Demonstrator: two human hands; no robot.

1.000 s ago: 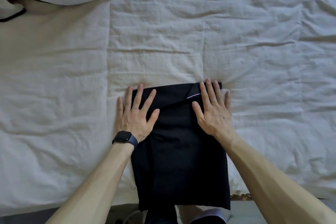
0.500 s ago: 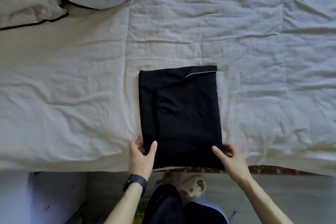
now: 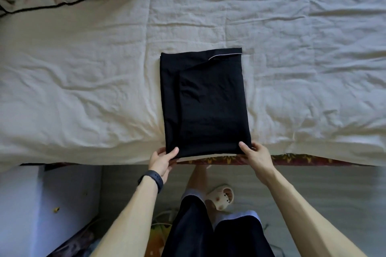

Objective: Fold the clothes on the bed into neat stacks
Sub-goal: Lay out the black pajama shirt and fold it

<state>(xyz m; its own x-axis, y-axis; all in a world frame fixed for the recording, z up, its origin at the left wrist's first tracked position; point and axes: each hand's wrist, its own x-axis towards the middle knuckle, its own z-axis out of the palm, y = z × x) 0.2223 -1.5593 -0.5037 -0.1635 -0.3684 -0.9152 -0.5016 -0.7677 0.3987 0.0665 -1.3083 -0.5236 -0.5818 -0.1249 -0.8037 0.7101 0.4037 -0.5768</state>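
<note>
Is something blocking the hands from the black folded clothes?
No, nothing visible. The left hand and right hand pinch the near corners of the folded black garment at the edge of the bed.

At the fingers (image 3: pixel 175 151), the garment (image 3: pixel 204 106) is showing as matt black cloth, smooth and barely creasing. A thin pale piping (image 3: pixel 225 54) is catching light at its edge far from the fingers. All around, the sheet (image 3: pixel 94 89) is reading as off-white cloth, crinkled and dull. Just beside the right fingers a trim (image 3: pixel 292 159) is peeking out: patterned fabric, dark red and yellow. Behind the left fingers the watch (image 3: pixel 155 178) band is looking like matt dark rubber, and the slipper (image 3: pixel 221 197) is looking like smooth cream moulded plastic.
</note>
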